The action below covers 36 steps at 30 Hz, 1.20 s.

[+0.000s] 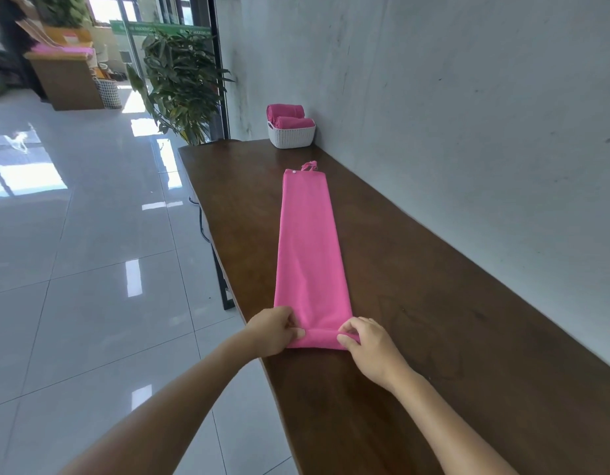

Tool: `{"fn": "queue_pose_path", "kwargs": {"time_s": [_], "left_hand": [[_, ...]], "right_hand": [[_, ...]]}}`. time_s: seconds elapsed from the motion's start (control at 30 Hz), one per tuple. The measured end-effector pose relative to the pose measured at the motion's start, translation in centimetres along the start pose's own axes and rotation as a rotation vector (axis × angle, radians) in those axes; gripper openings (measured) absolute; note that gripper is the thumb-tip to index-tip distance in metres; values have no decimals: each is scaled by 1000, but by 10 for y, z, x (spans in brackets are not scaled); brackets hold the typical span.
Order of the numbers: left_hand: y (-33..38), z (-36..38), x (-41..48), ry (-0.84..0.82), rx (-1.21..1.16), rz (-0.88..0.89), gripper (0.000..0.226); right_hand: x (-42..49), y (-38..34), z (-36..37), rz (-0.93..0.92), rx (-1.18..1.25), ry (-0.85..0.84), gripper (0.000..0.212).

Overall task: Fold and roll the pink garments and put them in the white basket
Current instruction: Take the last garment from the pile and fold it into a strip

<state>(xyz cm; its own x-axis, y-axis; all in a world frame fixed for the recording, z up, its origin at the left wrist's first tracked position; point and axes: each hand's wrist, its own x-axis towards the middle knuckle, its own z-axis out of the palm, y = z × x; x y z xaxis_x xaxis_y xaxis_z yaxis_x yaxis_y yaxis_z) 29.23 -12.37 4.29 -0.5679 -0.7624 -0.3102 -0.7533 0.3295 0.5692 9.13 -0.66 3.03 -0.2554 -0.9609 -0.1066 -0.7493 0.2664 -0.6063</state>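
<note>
A pink garment [308, 241] lies folded into a long narrow strip on the dark wooden table [433, 303], running away from me. Its near end is turned over into a small roll. My left hand [272, 332] pinches the left end of that roll, and my right hand [368, 344] pinches the right end. A loop and a white button show at the strip's far end. At the table's far end, against the wall, stands the white basket [291, 135] with two rolled pink garments [290, 118] in it.
A grey wall runs along the table's right side. The table's left edge drops to a glossy tiled floor. A tall potted plant [180, 84] stands past the far end. Far back left are a wooden counter with pink cloth, a wire basket and a person.
</note>
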Motion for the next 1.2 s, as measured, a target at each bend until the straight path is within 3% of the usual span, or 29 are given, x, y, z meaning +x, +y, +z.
{"fn": "queue_pose_path", "kwargs": {"time_s": [0.1,0.2,0.3,0.4,0.53,0.6,0.7,0.83,0.93,1.03,1.2], "left_hand": [[-1,8,-8,248,-24,25,20],[-9,29,-18,549,192,269,16],[-26,45,-24,629,296,389,22],[-33,53,-21,601,324,382,33],[-29,51,-19,595,282,358,26],[-30,50,-18,588,266,352,26],[-32,47,-14,587,298,370,25],[-27,38,-10,548,271,329,35],[-22,27,-8,447,258,274,27],[-17,8,-8,243,218,164,23],[-9,-6,-9,-33,217,33,30]], "right_hand": [[0,-1,4,65,129,65,11],[3,-4,7,113,221,174,20],[9,-5,9,130,192,206,20],[9,-6,15,125,174,314,21],[1,0,28,-26,43,456,27],[-4,10,33,-147,-63,460,38],[-8,26,35,-270,-237,459,35],[-9,27,30,-280,-329,447,37],[-8,18,30,-186,-238,381,48],[-10,12,30,-136,-221,354,54],[-17,9,27,-82,-209,276,64]]}}
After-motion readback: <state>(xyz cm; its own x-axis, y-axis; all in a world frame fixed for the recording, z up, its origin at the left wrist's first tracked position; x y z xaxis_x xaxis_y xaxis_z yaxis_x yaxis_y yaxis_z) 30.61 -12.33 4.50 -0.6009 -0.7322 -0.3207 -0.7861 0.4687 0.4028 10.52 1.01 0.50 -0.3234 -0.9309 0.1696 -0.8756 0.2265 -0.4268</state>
